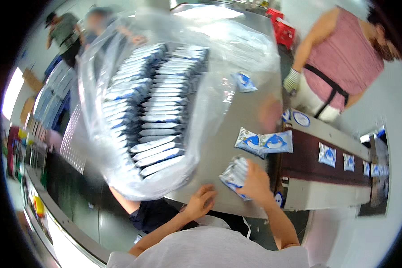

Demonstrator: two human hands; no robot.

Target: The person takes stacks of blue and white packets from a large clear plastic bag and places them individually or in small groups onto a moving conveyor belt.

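My right hand [257, 182] is closed around a small bunch of white-and-blue packets [233, 173], stood close together at the table's near edge. Just left of it, my left hand [201, 203] holds nothing, its fingers bent and apart. Beyond my left hand lies a large clear plastic bag [191, 165], its mouth spread wide. Inside it, two long rows of packets [161, 125] stand on edge, packed tightly. Two overlapping packets [276, 142] lie flat past my right hand, where the table meets the conveyor.
A dark red conveyor belt [306, 156] on the right carries several spaced packets [327, 155]. One loose packet [244, 82] lies farther up the metal table [219, 145]. A person in a pink top [344, 58] stands beyond the belt. Red crates [282, 30] are behind; other people stand far left.
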